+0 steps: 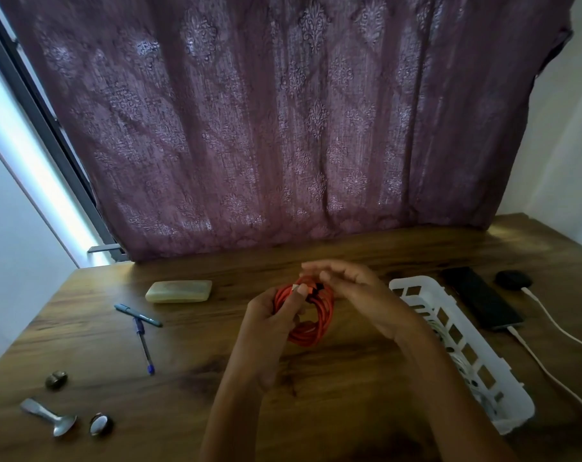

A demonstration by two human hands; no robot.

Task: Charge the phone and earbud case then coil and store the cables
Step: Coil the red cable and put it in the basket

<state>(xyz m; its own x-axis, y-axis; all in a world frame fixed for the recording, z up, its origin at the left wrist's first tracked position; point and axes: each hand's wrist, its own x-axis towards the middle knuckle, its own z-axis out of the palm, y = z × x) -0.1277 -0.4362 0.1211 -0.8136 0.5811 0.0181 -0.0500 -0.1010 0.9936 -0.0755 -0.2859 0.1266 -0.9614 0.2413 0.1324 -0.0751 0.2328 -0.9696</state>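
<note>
Gripping the coiled orange cable (320,328) in the curled left hand (270,315). Holding the blurred right hand (358,295) at its top; cannot tell whether pinching.

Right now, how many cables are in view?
3 for sure: the orange cable coiled in the left hand, a white cable at the phone, a second white cable at the earbud case. The basket may hide more.

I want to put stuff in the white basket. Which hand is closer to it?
Right. The right hand is just beside the white basket at its far end. The left hand grips the orange cable coil, farther from the basket.
</note>
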